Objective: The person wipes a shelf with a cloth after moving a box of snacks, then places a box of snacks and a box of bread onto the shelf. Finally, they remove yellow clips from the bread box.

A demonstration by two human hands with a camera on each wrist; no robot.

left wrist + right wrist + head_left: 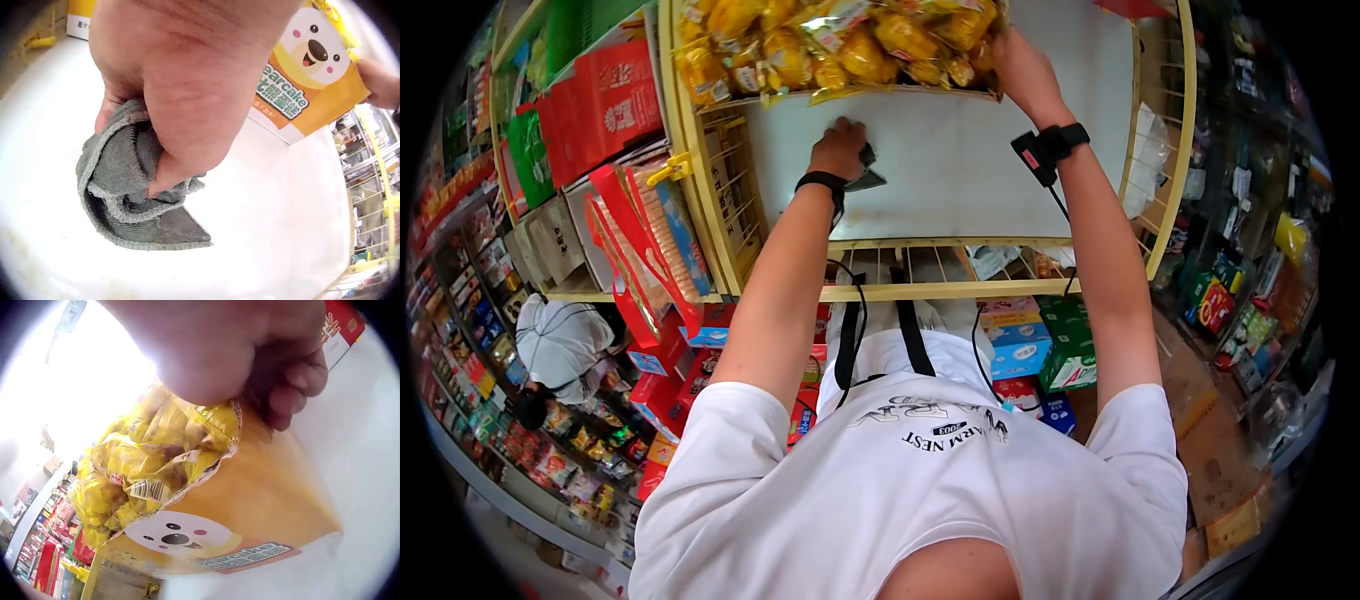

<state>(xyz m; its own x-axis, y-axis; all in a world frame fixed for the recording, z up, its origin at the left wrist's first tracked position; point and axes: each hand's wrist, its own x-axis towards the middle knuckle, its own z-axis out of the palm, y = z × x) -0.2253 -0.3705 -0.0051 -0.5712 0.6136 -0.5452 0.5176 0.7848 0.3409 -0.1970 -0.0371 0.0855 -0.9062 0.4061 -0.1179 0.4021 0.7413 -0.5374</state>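
Observation:
A bunched grey cloth (134, 181) is gripped in the left hand (181, 81), its folded edge lying on the white shelf surface (269, 206). From the head view, the left hand (840, 150) is left of the shelf's middle, with a corner of the cloth (866, 181) showing beside it. The right hand (250, 356) holds the side of an orange carton (269, 487) with a bear face, fingers curled over its torn top edge. Yellow-wrapped packets (144, 456) fill that carton. The head view has the right hand (1028, 80) at the carton's right end.
A yellow wire rack rail (960, 291) runs along the shelf's near edge. Red bags (605, 110) and packaged goods stand on the left rack. Colourful boxes (1020, 345) are stacked below. A clear plastic bag (1145, 160) hangs at the right side wires.

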